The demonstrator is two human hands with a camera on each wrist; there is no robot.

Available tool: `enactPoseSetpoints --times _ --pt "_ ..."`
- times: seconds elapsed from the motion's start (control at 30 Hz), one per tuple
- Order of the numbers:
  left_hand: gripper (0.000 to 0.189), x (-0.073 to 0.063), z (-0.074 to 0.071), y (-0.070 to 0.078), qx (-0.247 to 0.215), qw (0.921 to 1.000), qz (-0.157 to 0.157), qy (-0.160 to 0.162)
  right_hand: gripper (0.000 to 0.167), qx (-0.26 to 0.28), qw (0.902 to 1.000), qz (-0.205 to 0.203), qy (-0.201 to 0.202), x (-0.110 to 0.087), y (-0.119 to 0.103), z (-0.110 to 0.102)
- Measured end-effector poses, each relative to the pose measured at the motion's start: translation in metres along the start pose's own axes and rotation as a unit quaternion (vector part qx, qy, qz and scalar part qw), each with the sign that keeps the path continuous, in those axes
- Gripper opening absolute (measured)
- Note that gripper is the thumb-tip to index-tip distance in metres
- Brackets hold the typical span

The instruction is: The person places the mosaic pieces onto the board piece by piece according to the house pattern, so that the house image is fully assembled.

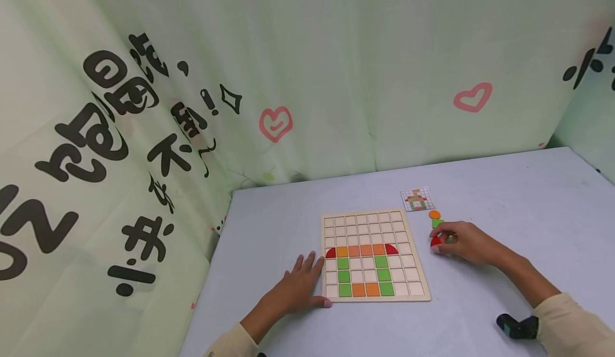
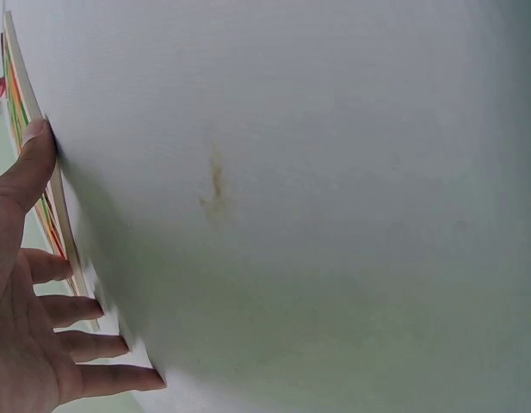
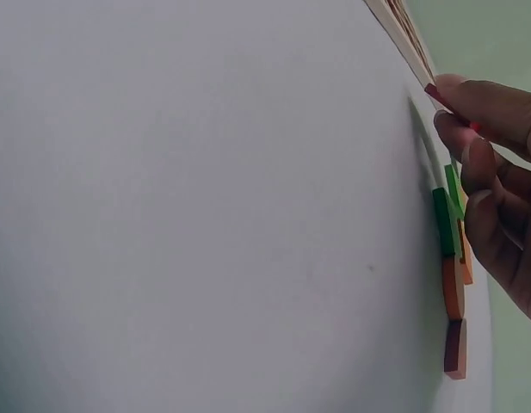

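A wooden grid board (image 1: 355, 263) lies on the table with red, orange and green tiles set in some of its cells. My left hand (image 1: 299, 288) rests at the board's left edge, fingers spread and straight; the left wrist view shows the thumb (image 2: 34, 159) touching the rim. Right of the board, my right hand (image 1: 463, 244) pinches a red rounded tile (image 1: 435, 242) between thumb and finger, held just above the table in the right wrist view. Close by that hand are an orange disc (image 1: 434, 214) and a green tile (image 1: 437, 222), while other loose tiles are partly hidden behind its fingers.
A small picture card (image 1: 417, 199) with a coloured grid figure lies beyond the board's upper right corner. Beside the right sleeve is a black object (image 1: 516, 326). A pale green printed curtain (image 1: 365, 79) hangs along the table's far and left edges.
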State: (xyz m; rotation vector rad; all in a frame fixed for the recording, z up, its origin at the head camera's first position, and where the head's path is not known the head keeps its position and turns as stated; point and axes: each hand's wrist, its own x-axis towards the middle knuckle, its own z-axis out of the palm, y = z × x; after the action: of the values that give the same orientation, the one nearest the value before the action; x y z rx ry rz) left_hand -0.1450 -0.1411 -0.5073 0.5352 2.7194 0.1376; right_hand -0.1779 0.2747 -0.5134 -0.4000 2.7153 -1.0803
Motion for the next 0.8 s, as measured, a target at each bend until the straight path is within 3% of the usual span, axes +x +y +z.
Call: enactPoseSetpoints --times 0.27,0.8 --pt "0.102 -0.001 -0.001 0.001 0.001 1.0 -0.001 -0.001 0.036 0.076 0.9964 0.006 -0.038 0.003 -0.011 0.001" --pt "0.101 -0.001 -0.002 0.001 -0.001 1.0 0.0 -0.002 0.032 0.119 0.9912 -0.031 -0.049 0.031 -0.043 0.025"
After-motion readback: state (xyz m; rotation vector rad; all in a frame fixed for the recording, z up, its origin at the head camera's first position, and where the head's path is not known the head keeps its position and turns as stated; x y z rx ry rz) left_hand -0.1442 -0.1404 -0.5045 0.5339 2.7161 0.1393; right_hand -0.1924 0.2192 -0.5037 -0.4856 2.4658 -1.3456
